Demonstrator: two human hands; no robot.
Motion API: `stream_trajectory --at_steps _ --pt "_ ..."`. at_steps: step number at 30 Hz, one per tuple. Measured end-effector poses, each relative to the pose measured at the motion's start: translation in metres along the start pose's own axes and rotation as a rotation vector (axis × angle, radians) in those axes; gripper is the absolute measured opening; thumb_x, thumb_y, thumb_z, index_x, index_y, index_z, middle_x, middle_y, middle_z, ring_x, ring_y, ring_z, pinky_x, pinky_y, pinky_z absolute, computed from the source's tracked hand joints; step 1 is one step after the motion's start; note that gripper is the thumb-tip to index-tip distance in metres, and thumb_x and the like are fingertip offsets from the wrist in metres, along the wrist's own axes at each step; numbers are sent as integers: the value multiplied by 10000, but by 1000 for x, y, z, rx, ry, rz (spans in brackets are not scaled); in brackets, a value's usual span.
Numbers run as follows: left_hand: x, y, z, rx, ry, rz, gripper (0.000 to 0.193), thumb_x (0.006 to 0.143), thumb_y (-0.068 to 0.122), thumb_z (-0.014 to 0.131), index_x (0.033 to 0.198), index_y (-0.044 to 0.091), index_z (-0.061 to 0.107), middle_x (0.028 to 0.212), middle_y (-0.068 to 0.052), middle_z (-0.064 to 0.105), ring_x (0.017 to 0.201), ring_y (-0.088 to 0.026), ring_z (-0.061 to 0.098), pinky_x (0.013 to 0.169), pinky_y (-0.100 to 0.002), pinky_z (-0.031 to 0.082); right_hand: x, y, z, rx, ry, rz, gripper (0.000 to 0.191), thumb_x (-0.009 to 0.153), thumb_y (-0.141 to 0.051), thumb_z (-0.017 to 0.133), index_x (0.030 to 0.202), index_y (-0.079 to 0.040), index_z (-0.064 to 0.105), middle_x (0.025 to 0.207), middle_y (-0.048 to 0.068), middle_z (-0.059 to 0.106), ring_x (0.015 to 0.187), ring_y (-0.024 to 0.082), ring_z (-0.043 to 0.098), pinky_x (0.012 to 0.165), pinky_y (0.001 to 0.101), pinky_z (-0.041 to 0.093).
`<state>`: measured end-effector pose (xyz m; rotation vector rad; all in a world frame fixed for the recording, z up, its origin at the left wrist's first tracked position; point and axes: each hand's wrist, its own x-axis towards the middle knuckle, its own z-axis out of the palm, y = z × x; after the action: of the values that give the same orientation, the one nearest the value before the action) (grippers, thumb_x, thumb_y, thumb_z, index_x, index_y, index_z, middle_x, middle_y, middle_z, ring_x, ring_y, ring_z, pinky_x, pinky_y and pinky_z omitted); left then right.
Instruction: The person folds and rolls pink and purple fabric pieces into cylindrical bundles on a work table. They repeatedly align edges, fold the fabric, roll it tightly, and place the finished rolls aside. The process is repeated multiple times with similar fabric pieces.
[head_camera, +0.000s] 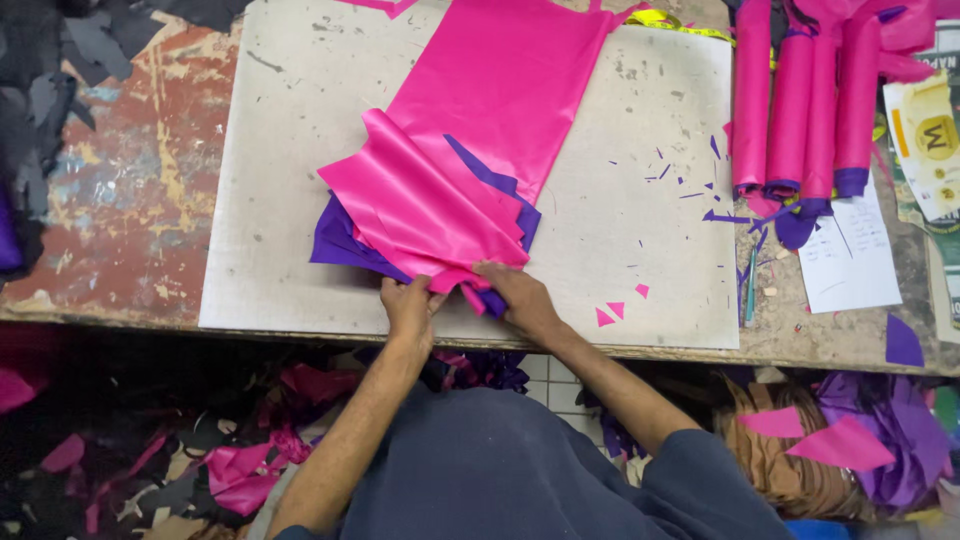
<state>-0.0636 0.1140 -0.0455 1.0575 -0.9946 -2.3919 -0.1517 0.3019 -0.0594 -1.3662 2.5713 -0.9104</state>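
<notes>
Seen from above: at the front edge of a grey board (300, 200) on the worktop (130, 200), the left hand (410, 305) and right hand (515, 295) each pinch the gathered point of fanned pink and purple sheets (420, 215), keeping the layers aligned. Pink rolls (800, 100) lie at the back right corner.

Glossy, smooth pink sheets (430, 205) over matt purple paper (340, 240) just beyond the grips; under them a scuffed grey board (640, 220) on a worn, paint-flaked wooden desk (140, 190).
</notes>
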Motion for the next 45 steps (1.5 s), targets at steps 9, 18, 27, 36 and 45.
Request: stream_trajectory --at_steps 9,18,27,36,45 --pt "45 64 15 1621 -811 1234 675 666 180 796 1306 92 597 1375 -247 509 1282 -417 484 1049 -575 408 34 60 -4 800 -46 603 326 1020 -192 658 1266 19 683 1056 48 695 946 140 592 845 311 489" --pt "129 113 30 1782 -1316 1045 402 684 52 724 1086 44 720 1127 -122 698 1036 -320 676 806 -448 580 35 9 -9 445 235 456 644 917 18 548 1541 16 386 1481 204 486 1366 316 481 1151 401 398" --pt "221 102 119 1954 -1533 -67 315 831 165 835 1064 -35 762 1094 -297 720 960 -446 680 800 -483 505 74 -59 27 -592 185 285 732 918 -287 661 1544 -17 396 1450 236 492 1337 379 451 1110 597 324" --pt "209 136 107 1867 -1372 267 674 738 433 811 1333 153 667 1290 -69 704 1182 -206 649 1044 -385 502 117 -15 -23 -329 -87 337 788 910 -592 659 1342 46 493 1202 234 600 1109 362 606 895 523 491" --pt "171 119 65 1940 -1149 935 778 840 582 767 1337 18 567 1195 -180 679 1141 -344 654 958 -470 533 129 -6 -30 -224 -177 430 795 913 -604 649 1352 38 487 1251 263 565 1132 386 585 935 548 475"
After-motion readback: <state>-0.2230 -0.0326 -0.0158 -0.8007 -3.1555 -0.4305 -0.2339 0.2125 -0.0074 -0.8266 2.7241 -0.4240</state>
